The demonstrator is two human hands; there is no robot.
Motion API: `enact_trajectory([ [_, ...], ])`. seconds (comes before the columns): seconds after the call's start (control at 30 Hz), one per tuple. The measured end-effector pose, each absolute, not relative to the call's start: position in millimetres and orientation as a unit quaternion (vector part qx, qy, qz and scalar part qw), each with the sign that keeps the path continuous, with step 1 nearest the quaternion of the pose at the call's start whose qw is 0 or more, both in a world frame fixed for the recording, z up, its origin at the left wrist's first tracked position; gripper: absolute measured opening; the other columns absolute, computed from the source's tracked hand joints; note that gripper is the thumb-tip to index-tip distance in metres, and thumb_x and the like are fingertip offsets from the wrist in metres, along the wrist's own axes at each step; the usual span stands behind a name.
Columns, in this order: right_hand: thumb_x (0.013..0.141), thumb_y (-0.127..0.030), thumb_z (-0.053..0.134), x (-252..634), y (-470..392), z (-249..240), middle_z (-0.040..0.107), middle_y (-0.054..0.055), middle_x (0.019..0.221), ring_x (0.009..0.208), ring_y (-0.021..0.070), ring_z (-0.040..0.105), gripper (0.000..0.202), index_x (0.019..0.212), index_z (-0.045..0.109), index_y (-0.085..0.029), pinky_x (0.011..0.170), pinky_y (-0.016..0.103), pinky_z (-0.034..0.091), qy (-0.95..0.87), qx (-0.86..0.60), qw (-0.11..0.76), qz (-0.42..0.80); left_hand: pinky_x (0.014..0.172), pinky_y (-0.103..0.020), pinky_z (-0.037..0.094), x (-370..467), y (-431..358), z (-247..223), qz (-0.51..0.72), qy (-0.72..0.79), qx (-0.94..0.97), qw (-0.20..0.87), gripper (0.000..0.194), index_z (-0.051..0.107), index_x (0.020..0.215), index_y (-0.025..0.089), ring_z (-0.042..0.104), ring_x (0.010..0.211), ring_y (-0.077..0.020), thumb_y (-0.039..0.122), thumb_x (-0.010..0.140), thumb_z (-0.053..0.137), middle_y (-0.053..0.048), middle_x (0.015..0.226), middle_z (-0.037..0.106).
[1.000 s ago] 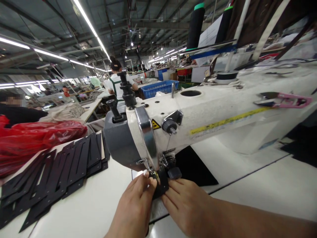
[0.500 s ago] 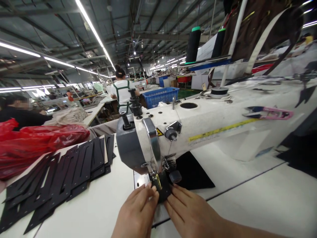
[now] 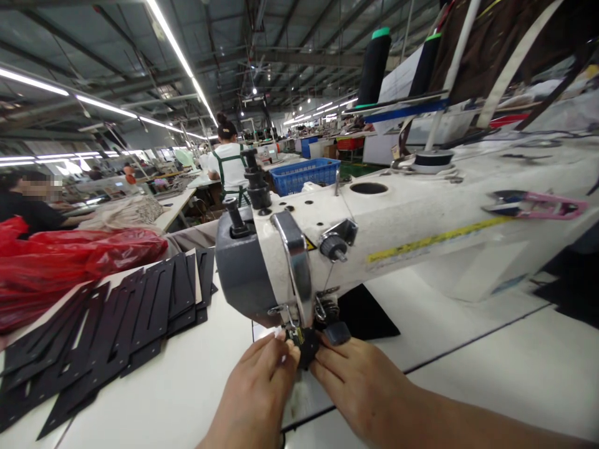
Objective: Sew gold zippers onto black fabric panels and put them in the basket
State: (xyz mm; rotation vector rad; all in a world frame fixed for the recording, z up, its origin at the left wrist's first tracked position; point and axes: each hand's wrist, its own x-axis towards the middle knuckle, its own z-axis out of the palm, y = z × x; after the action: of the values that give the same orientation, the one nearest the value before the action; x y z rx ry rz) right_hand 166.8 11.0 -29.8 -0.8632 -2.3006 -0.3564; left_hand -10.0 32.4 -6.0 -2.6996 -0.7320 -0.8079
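Note:
A small black piece of material [image 3: 307, 350] with a strip of gold zipper teeth [image 3: 299, 337] lies under the presser foot of a white sewing machine [image 3: 322, 249]. My left hand [image 3: 262, 383] is closed on the piece's left edge, its thumb and fingertips pinched beside the foot. On the opposite edge, the fingers of my right hand [image 3: 360, 380] press together; the fingertips are partly hidden by the material and a dark machine part. A larger black panel [image 3: 367, 315] lies flat on the table behind my right hand.
Overlapping black strips [image 3: 107, 330] cover the table's left side, with a red plastic bag [image 3: 84, 262] behind them. Pink-handled thread snips [image 3: 538, 204] rest on the machine arm. Black thread cones [image 3: 374, 68] stand above. Farther off are a blue crate [image 3: 304, 176] and a person [image 3: 229, 159].
The black piece has moved farther under the presser foot and turned slightly, with less of its zipper teeth showing. Both hands have moved forward with it. The camera view has shifted slightly.

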Motion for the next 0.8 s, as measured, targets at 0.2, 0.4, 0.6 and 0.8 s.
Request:
enact_trajectory([
  [0.2,0.087,-0.007,0.035,173,7,-10,0.065,0.008,0.073,0.067,0.0196,0.058,0.03,0.086,0.065,-0.008,0.068,0.033,0.048,-0.842,-0.335,0.369,-0.208,0.078,-0.033,0.055,-8,34,-9,-0.27,-0.279,-0.916,0.1,0.024,0.058,0.096,0.016,0.062,0.085,-0.0214,0.014,0.09,0.035,-0.01,0.086,0.062],
  [0.4,0.093,-0.01,0.027,166,21,-13,0.068,0.009,0.09,0.083,0.0158,0.062,0.037,0.092,0.064,-0.006,0.078,0.024,0.05,-0.846,-0.336,0.396,-0.12,0.086,-0.038,0.052,-13,31,-8,-0.259,-0.287,-0.919,0.076,0.024,0.057,0.102,0.014,0.059,0.096,-0.0228,0.012,0.09,0.036,-0.012,0.098,0.061],
  [0.6,0.091,-0.009,0.034,168,24,-16,0.068,0.011,0.09,0.081,0.019,0.064,0.03,0.09,0.064,-0.008,0.074,0.028,0.054,-0.852,-0.343,0.389,-0.064,0.075,-0.035,0.054,-11,33,-7,-0.282,-0.316,-0.906,-0.009,0.02,0.059,0.088,0.014,0.059,0.083,-0.0205,0.01,0.089,0.04,-0.008,0.086,0.06],
  [0.8,0.085,-0.007,0.045,171,27,-19,0.069,0.01,0.09,0.081,0.0209,0.066,0.021,0.091,0.065,-0.01,0.076,0.031,0.054,-0.847,-0.357,0.394,0.0,0.07,-0.036,0.053,-10,34,-7,-0.271,-0.329,-0.904,-0.014,0.02,0.059,0.085,0.014,0.057,0.077,-0.0206,0.013,0.089,0.04,-0.009,0.083,0.059],
])
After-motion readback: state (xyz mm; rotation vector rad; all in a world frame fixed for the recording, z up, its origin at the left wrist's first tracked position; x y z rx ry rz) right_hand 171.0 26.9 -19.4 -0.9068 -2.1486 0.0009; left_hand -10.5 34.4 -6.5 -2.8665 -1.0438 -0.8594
